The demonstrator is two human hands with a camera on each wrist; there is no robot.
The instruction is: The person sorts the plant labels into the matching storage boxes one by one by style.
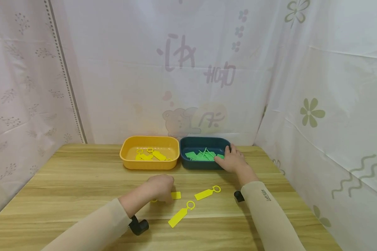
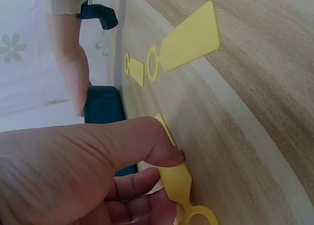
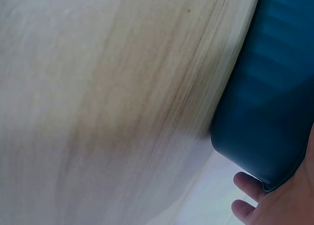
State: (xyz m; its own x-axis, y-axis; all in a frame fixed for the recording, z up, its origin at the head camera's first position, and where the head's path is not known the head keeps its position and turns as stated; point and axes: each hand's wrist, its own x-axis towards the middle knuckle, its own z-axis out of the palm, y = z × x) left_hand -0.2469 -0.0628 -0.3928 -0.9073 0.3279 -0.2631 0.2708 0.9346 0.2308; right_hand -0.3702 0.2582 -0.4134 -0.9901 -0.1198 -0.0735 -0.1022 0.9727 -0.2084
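My left hand (image 1: 161, 186) pinches a flat yellow tag (image 2: 174, 178) with a ring at one end, low over the wooden table. Its thumb lies across the tag, and the other fingers curl beneath. Two more yellow tags, one nearer (image 1: 178, 217) and one farther right (image 1: 204, 194), lie flat to the right of that hand. At the right end of a dark blue box (image 1: 201, 166), my right hand (image 1: 234, 161) grips the rim. Its thumb reaches over the front edge, close to the green tags (image 1: 199, 156) inside, while fingertips show past the box's corner in the right wrist view.
A yellow box (image 1: 150, 166) holding several yellow tags stands directly left of the dark blue one, both near the back of the wooden table (image 1: 81, 195). Patterned white curtains (image 1: 128, 69) hang behind and at both sides. Black wrist mounts (image 1: 139, 226) sit at both sleeves.
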